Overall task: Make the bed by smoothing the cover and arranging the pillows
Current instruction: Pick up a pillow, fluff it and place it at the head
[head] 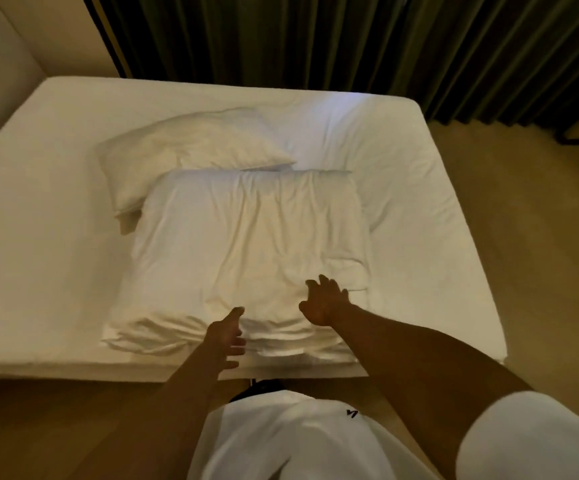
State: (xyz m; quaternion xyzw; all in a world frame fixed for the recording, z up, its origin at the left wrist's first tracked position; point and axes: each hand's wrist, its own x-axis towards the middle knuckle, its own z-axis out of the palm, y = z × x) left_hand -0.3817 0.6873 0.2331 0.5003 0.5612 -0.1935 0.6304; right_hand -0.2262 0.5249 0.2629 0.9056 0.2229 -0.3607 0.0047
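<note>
- We stand at the near edge of the bed (56,299), and a folded white cover (246,258) lies on it in a thick stack right in front of us.
- Our left hand (225,336) is at the near edge of the stack with loose, spread fingers, so its grip holds nothing.
- Our right hand (324,301) is spread out over the top of the stack near its right corner; its grip is loose too, and we cannot tell if it touches the cloth.
- A white pillow (191,150) lies past the cover, tilted, with one corner tucked behind it.
- We think this step is getting hold of the folded cover so it can be opened up.
- Next, we think both hands need to pinch the top layer and pull it wide across the bed.
- A small dark mark (352,413) sits on our white shirt (298,441), but it is too small to read.
</note>
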